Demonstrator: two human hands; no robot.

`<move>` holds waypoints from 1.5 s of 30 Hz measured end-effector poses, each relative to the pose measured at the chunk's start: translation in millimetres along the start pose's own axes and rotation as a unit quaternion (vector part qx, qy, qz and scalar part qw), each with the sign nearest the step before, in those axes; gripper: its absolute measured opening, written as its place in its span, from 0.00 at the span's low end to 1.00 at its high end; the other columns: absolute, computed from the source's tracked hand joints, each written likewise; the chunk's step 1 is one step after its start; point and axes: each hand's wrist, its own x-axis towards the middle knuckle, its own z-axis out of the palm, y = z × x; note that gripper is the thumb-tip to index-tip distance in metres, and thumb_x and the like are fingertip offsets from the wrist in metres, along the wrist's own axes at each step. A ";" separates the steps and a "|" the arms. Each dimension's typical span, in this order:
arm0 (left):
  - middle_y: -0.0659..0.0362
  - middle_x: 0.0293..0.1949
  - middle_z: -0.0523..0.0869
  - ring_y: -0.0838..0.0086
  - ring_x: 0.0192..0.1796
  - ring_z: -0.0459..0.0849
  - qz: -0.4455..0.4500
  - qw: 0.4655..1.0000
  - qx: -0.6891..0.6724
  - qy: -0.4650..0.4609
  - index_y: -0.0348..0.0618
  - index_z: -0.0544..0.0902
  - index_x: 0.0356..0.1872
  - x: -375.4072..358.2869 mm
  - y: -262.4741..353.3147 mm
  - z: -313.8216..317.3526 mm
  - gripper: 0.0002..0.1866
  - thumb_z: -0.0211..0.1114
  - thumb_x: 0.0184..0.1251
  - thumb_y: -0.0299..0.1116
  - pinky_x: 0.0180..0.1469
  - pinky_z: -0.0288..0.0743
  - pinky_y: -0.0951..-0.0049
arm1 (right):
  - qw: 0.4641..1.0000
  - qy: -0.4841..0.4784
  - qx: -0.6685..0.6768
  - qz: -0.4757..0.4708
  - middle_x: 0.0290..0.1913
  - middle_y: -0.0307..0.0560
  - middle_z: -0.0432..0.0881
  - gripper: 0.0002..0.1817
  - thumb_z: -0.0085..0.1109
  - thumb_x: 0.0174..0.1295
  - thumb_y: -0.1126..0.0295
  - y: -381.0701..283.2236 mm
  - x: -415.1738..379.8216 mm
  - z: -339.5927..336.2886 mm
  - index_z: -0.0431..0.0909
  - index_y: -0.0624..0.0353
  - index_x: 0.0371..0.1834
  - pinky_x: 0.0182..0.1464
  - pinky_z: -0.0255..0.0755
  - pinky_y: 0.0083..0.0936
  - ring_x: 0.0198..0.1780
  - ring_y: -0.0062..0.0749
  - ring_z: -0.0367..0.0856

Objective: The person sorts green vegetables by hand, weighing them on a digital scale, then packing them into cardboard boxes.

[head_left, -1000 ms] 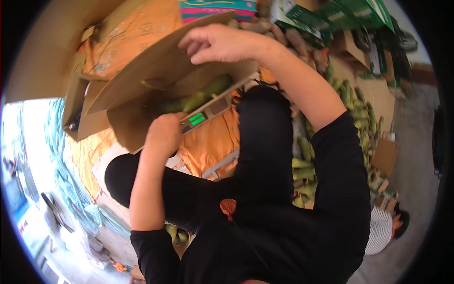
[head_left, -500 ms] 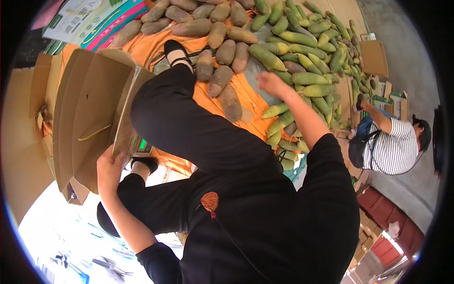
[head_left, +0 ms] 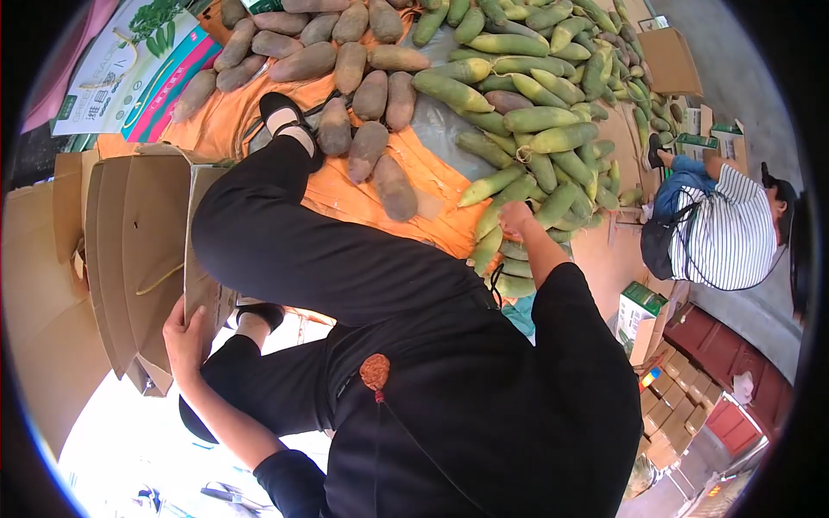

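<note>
My left hand (head_left: 186, 337) grips the near edge of an open cardboard box (head_left: 142, 250), its thumb showing on the outer side. The box stands beside my bent leg, its flaps raised. My right hand (head_left: 518, 217) is curled closed over the near edge of a heap of green radishes (head_left: 553, 138). What it holds, if anything, is hidden by the fingers. Several dull reddish-brown root vegetables (head_left: 395, 188) lie beyond my leg on an orange sheet (head_left: 332, 186).
A printed carton (head_left: 129, 69) lies at the upper left. To the right, a person in a striped shirt (head_left: 734, 233) crouches near opened boxes (head_left: 725, 138). Stacked cartons (head_left: 682, 406) stand at the lower right. My shoe (head_left: 289, 121) rests beside the brown roots.
My right hand has come down and slightly right, nearer to me, along the green radishes. My left hand still grips the box. The view has shifted a little.
</note>
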 end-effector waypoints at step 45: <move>0.47 0.37 0.84 0.53 0.43 0.82 0.079 0.987 0.136 0.015 0.51 0.81 0.51 -2.8 -8.5 -2.7 0.19 0.59 0.56 0.27 0.48 0.75 0.58 | 0.656 0.057 0.349 -0.667 0.54 0.47 0.74 0.29 0.63 0.49 0.86 -342.3 -274.7 -120.5 0.67 0.63 0.57 0.58 0.70 0.29 0.55 0.32 0.75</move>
